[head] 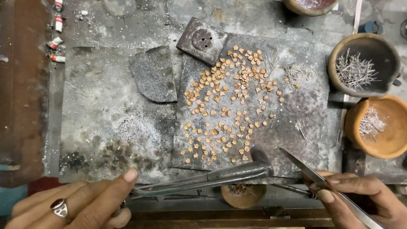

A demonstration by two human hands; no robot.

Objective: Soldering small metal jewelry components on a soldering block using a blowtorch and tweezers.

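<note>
My left hand point(80, 203), with a ring on one finger, grips the near end of a long metal blowpipe point(203, 180) whose tip points right, just above the slab's front edge. My right hand point(364, 197) pinches slim steel tweezers point(303, 166), tips raised over the near right part of the slab. Several small copper-coloured flower-shaped pieces point(229, 93) are spread over the dark stone slab point(296, 106). Thin wire bits point(299, 73) lie at the slab's right.
A dark bowl point(339, 55) of thin wire bits and an orange clay bowl point(394, 140) with more stand at the right. A small clay cup point(243, 196) sits under the blowpipe. A square metal block point(202, 40) and a broken slate shard point(153, 74) lie further back.
</note>
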